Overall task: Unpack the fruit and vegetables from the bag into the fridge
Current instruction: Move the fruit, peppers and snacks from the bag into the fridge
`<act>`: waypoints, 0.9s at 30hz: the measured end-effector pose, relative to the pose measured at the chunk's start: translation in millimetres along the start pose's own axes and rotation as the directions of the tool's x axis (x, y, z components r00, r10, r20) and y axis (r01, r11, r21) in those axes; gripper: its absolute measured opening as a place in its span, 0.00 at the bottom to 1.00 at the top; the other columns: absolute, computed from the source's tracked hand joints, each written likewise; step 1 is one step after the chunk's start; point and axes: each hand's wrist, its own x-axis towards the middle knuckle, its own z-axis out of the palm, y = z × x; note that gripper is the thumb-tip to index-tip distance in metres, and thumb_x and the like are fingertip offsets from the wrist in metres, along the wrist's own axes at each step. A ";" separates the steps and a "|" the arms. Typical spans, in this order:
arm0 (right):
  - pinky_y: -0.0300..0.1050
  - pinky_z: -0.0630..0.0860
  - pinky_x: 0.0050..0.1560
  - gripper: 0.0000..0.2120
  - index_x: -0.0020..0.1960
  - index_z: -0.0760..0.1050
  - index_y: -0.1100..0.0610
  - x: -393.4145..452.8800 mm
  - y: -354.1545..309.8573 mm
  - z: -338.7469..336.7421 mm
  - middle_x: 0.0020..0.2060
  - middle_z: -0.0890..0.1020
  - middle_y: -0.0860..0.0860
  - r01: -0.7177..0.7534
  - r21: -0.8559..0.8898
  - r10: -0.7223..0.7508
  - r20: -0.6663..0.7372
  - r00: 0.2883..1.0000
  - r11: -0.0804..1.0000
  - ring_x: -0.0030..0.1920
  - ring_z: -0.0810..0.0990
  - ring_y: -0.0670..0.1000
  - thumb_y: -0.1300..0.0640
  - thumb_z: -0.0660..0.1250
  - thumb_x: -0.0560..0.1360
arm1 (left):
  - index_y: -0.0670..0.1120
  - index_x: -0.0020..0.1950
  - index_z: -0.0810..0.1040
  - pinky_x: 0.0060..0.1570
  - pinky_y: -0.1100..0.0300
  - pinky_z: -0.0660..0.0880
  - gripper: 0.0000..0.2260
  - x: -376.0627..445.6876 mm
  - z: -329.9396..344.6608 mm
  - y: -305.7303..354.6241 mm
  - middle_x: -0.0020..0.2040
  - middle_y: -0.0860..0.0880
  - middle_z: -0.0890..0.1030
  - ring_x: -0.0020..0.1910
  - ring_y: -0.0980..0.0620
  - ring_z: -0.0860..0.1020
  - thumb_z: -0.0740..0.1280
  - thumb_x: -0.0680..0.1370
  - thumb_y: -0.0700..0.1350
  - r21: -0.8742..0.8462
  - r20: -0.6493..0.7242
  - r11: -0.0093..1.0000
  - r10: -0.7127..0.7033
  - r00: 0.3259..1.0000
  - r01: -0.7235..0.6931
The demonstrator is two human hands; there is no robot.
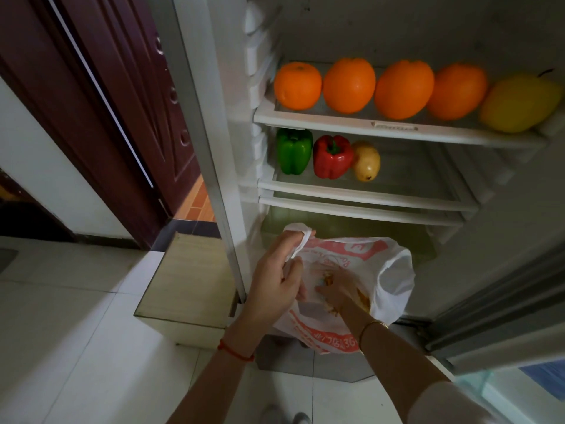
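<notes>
Bag (388,270) hangs from left hand (275,276) pinching its handle; right hand (339,292) buried inside, grip unreadable. Thin plastic may tear.

Red string bracelet (235,351), gold bangle (371,326)

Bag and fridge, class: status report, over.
Left hand grips bag handle; right hand inside bag, grasp hidden. Four oranges shelved, peppers below. Nothing blocking.

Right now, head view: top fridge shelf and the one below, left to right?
Top shelf: orange → orange → orange → orange → yellow fruit. Below: green pepper → red pepper → potato.
</notes>
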 end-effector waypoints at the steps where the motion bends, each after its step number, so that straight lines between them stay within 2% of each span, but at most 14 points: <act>1: 0.49 0.72 0.63 0.28 0.68 0.68 0.50 0.1 -1.5 1.7 0.60 0.76 0.51 -0.004 -0.014 0.004 0.004 1.000 1.000 0.60 0.75 0.55 0.47 0.72 0.71 | 0.65 0.60 0.70 0.30 0.48 0.81 0.23 0.2 -1.0 -0.2 0.40 0.50 0.79 0.26 0.50 0.79 0.59 0.81 0.35 0.000 0.001 1.000 -0.001 1.000 0.001; 6: 0.50 0.71 0.66 0.28 0.68 0.69 0.53 -3.6 -7.6 1.6 0.63 0.76 0.53 -0.007 -0.048 0.006 -0.013 1.000 0.999 0.63 0.74 0.56 0.48 0.72 0.72 | 0.67 0.59 0.70 0.30 0.46 0.81 0.24 1.1 -3.8 -2.5 0.40 0.50 0.79 0.27 0.49 0.79 0.59 0.81 0.35 0.016 0.017 1.000 0.009 1.000 -0.010; 9: 0.52 0.77 0.60 0.22 0.64 0.71 0.55 -10.8 -15.8 -11.5 0.56 0.78 0.52 -0.036 0.073 0.036 0.003 0.999 0.997 0.59 0.78 0.57 0.49 0.71 0.74 | 0.65 0.62 0.70 0.30 0.48 0.81 0.23 1.5 -3.5 -3.4 0.43 0.50 0.79 0.27 0.49 0.79 0.59 0.81 0.35 0.019 0.041 0.999 0.028 0.999 -0.028; 11: 0.47 0.77 0.53 0.17 0.57 0.75 0.54 -19.2 -19.2 -26.0 0.50 0.80 0.50 -0.010 0.116 0.012 -0.018 1.000 0.993 0.55 0.80 0.55 0.46 0.70 0.73 | 0.60 0.65 0.71 0.30 0.48 0.81 0.22 2.2 -1.6 -4.5 0.45 0.50 0.79 0.27 0.50 0.79 0.60 0.81 0.35 0.023 0.063 0.999 0.039 0.997 -0.040; 14: 0.40 0.70 0.47 0.12 0.48 0.76 0.54 -37.5 -19.4 -54.7 0.42 0.80 0.47 0.032 0.261 -0.006 -0.100 0.995 0.965 0.48 0.80 0.50 0.48 0.73 0.72 | 0.56 0.67 0.71 0.30 0.47 0.81 0.21 4.2 4.4 -3.8 0.49 0.47 0.79 0.27 0.51 0.79 0.59 0.80 0.35 0.034 0.089 0.999 0.037 0.995 -0.040; 17: 0.36 0.72 0.45 0.14 0.50 0.74 0.53 -60.8 -14.3 -86.8 0.41 0.79 0.44 0.100 0.410 -0.032 -0.170 0.985 0.906 0.45 0.79 0.47 0.51 0.75 0.71 | 0.54 0.68 0.71 0.30 0.47 0.81 0.20 4.7 12.4 -0.6 0.51 0.45 0.78 0.27 0.53 0.78 0.59 0.80 0.35 0.055 0.121 0.996 0.066 0.990 -0.073; 20: 0.32 0.74 0.41 0.14 0.51 0.75 0.53 -87.2 -3.6 -117.5 0.42 0.80 0.43 0.132 0.503 -0.026 -0.212 0.977 0.854 0.43 0.80 0.44 0.51 0.76 0.71 | 0.56 0.67 0.69 0.29 0.47 0.81 0.20 4.5 22.3 3.5 0.56 0.48 0.77 0.29 0.52 0.79 0.60 0.80 0.36 0.066 0.150 0.990 0.113 0.982 -0.124; 22: 0.34 0.77 0.42 0.14 0.51 0.76 0.55 -103.9 6.5 -133.7 0.43 0.81 0.46 0.140 0.563 -0.007 -0.232 0.973 0.815 0.45 0.81 0.45 0.52 0.75 0.71 | 0.56 0.67 0.69 0.28 0.48 0.80 0.20 4.7 29.8 7.1 0.58 0.53 0.76 0.30 0.50 0.79 0.60 0.81 0.36 0.072 0.179 0.984 0.147 0.973 -0.162; 24: 0.41 0.81 0.47 0.15 0.52 0.77 0.57 -119.0 17.0 -145.3 0.45 0.83 0.50 0.136 0.627 0.034 -0.252 0.967 0.767 0.47 0.83 0.49 0.52 0.76 0.71 | 0.56 0.67 0.69 0.27 0.52 0.80 0.19 5.6 37.8 10.1 0.57 0.55 0.76 0.30 0.51 0.79 0.60 0.81 0.36 0.077 0.202 0.977 0.178 0.963 -0.197; 25: 0.44 0.82 0.48 0.16 0.53 0.77 0.58 -125.2 23.2 -149.3 0.46 0.83 0.51 0.129 0.650 0.059 -0.259 0.964 0.749 0.48 0.83 0.51 0.51 0.76 0.71 | 0.56 0.67 0.69 0.27 0.55 0.80 0.19 5.7 42.0 11.9 0.57 0.54 0.76 0.31 0.52 0.80 0.60 0.81 0.36 0.084 0.215 0.973 0.195 0.957 -0.217; 27: 0.43 0.82 0.45 0.15 0.52 0.77 0.57 -138.2 34.3 -156.7 0.46 0.83 0.52 0.113 0.672 0.110 -0.280 0.954 0.732 0.46 0.83 0.50 0.51 0.75 0.71 | 0.55 0.68 0.68 0.28 0.60 0.80 0.19 5.8 51.6 14.5 0.57 0.51 0.77 0.31 0.54 0.80 0.61 0.81 0.38 0.096 0.247 0.967 0.208 0.947 -0.237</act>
